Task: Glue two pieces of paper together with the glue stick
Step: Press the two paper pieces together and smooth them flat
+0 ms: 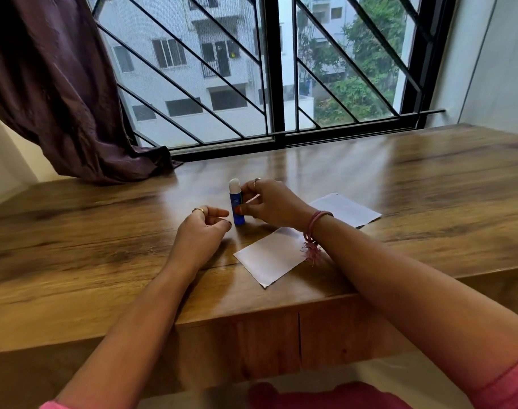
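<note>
Two white rectangular sheets of paper lie flat on the glossy wooden table (104,261) in front of you: the nearer sheet (269,256) sits close to the table's near edge, partly under your right forearm, and the farther sheet (346,209) lies to the right, beyond your right wrist, apart from the first. Your right hand (269,203) is closed around the small blue cylindrical glue stick (236,203), which stands upright on the table with its white top showing above your fingers, just to the far-left of the nearer sheet. Your thumb presses the lower part of the tube and your fingers wrap the side away from you. Your left hand (204,228) rests on the wood just left of the glue stick, fingers loosely curled with the fingertips near the tube but not touching it, gripping nothing. You wear a ring on each hand and a pink thread band with a tassel (312,240) on your right wrist. Farther off, a dark purple curtain (60,98) hangs at the left beside the black barred window (275,69).
</note>
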